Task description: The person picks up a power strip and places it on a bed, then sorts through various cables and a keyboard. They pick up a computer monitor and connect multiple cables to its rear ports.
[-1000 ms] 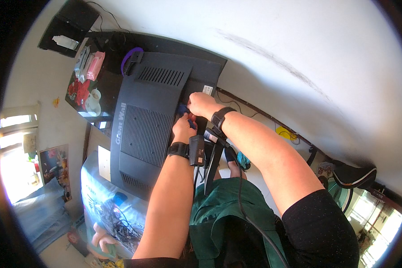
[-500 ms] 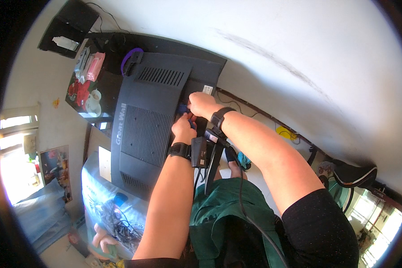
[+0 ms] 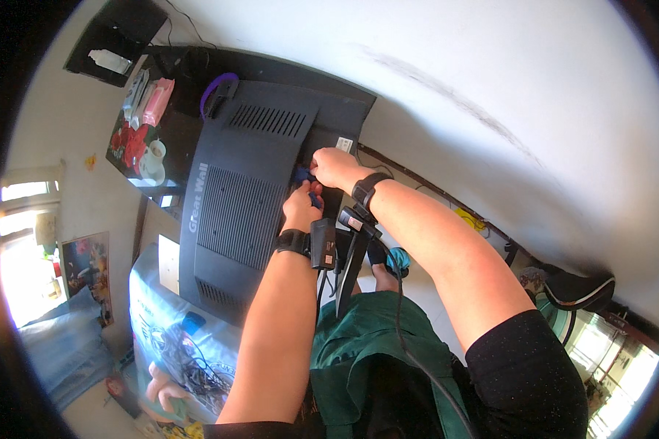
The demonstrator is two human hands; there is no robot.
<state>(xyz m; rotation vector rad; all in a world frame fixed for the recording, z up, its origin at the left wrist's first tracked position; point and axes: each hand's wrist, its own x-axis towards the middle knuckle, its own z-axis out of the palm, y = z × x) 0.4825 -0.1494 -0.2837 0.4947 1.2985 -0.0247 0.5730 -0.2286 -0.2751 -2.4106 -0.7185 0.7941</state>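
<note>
A large black monitor (image 3: pixel 238 216) lies in front of me with its vented back facing up. Both hands meet at the recessed edge of its casing. My right hand (image 3: pixel 335 167) is closed, its fingers pinching at a small blue piece (image 3: pixel 302 174) that looks like a cable plug. Just below it, my left hand (image 3: pixel 299 210) is closed around another bit of blue (image 3: pixel 315 200). Fingers cover most of both, so whether they belong together or sit in a socket cannot be made out. Each wrist wears a black strap with a small black device.
The monitor rests partly on a dark glossy table holding tissue packs (image 3: pixel 157 102) and a white cup (image 3: pixel 152 162). Left of me, tangled cables (image 3: pixel 198 373) lie on a pale blue cover. A white wall rises beyond. One black cable (image 3: pixel 399 322) hangs over my lap.
The view has shifted slightly. Both hands stay at the same spot on the monitor with nearly the same grip.
</note>
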